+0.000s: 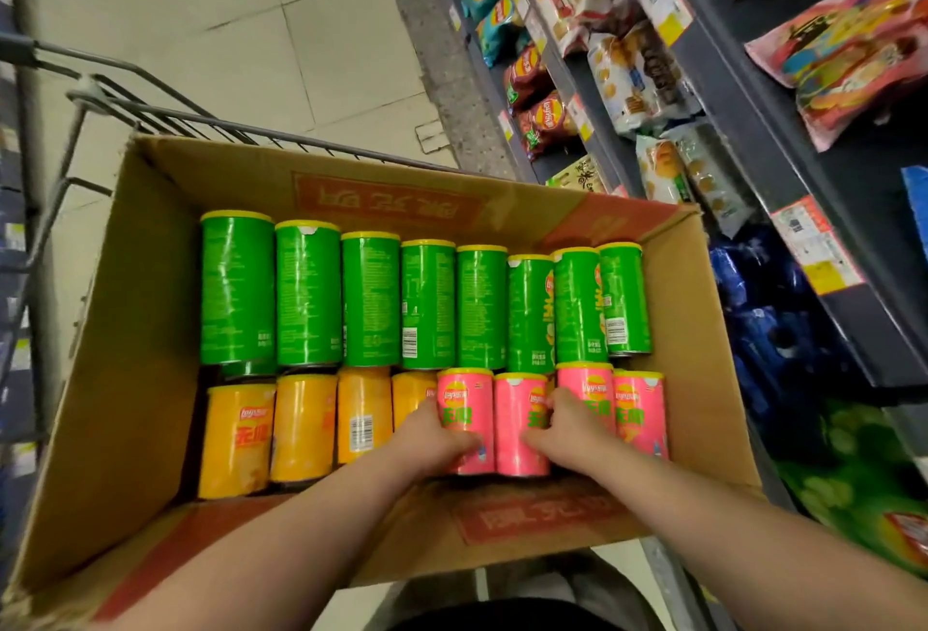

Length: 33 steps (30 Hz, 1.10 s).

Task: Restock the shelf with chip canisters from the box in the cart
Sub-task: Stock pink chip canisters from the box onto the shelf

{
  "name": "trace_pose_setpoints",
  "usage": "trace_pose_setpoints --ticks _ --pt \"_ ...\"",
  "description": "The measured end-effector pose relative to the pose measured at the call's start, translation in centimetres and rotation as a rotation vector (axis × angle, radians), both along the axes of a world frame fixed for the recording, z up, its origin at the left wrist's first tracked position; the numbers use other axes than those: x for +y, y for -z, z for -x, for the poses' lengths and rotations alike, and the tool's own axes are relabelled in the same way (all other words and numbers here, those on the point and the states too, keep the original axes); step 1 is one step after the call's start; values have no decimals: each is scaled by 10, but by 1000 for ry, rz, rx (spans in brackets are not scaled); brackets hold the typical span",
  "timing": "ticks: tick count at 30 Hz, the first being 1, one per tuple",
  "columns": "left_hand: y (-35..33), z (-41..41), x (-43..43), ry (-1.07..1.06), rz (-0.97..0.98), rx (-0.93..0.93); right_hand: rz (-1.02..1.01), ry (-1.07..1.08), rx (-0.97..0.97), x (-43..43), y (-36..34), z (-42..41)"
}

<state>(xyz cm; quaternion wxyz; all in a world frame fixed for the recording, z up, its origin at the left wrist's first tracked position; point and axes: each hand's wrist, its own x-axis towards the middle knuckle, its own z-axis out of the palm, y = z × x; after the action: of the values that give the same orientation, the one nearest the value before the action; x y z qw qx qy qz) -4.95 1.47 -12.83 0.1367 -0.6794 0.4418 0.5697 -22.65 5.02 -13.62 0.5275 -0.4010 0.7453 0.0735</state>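
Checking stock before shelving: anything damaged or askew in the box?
No damage or spills, but green cans at the right end crowd together, one riding up slightly; left hand and right hand grip pink cans.

Box [150,279] in cart [165,116], green canisters [371,299] lying across far row, yellow canisters [304,424] near-left, pink canisters [512,449] near-right

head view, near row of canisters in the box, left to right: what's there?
Four yellow canisters → first pink canister, gripped by left hand → second pink canister, gripped by right hand → third pink canister → fourth pink canister.
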Motion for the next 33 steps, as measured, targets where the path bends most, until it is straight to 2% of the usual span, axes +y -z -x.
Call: trace_pose_setpoints --ticks 7,14,19,26,33 --pt "13 -3 0 -65 9 -36 -77 -16 -40 0 9 -9" --pt "6 -2 0 -99 22 -39 -91 207 -100 5 8 -19" --pt "-7 0 4 -124 46 27 -57 342 -122 11 -2 -20" --pt "-37 -8 12 -174 143 125 100 511 -205 21 -38 -24" --pt "-79 -19 20 -175 274 242 291 601 -145 34 -83 -41"
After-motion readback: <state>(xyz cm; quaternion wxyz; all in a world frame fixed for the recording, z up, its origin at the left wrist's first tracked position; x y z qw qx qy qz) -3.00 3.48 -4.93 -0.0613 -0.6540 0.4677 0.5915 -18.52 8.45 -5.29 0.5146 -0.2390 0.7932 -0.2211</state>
